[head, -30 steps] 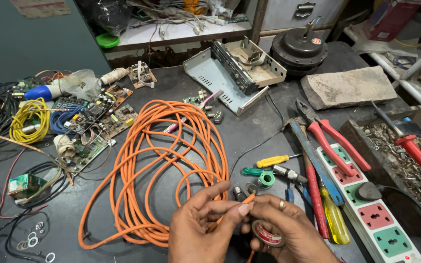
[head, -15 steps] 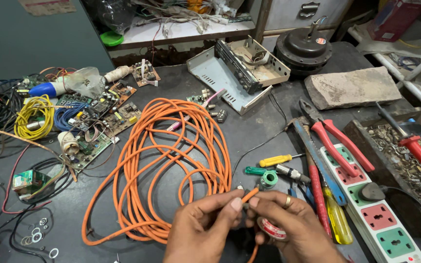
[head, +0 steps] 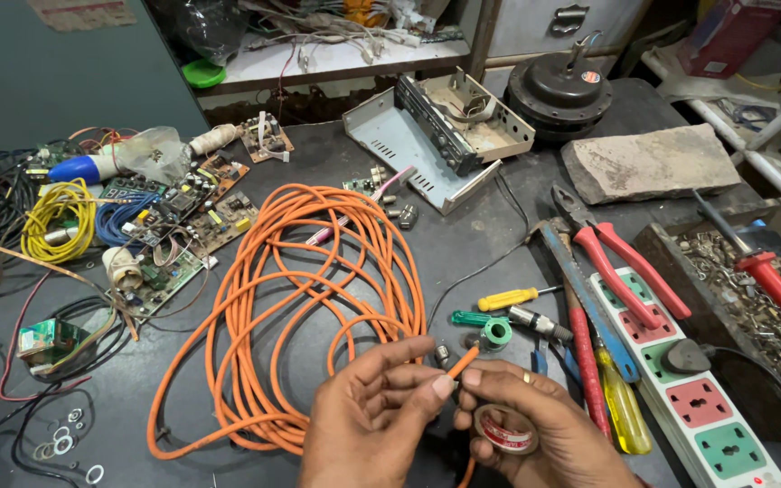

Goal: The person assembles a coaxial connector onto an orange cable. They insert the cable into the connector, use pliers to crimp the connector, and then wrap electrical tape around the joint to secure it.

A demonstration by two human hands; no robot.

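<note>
Right now your left hand (head: 374,417) and right hand (head: 535,425) both pinch the orange cable end (head: 463,361) w/ fingertips, low centre, just off the orange cable coil (head: 318,298). Right fingers also curl round what's prob. a tape roll (head: 504,430).

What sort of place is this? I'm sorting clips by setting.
Probably an electronics repair bench: bare circuit boards, an opened metal chassis and pliers lie around, while the left hand and right hand pinch an orange cable.
</note>
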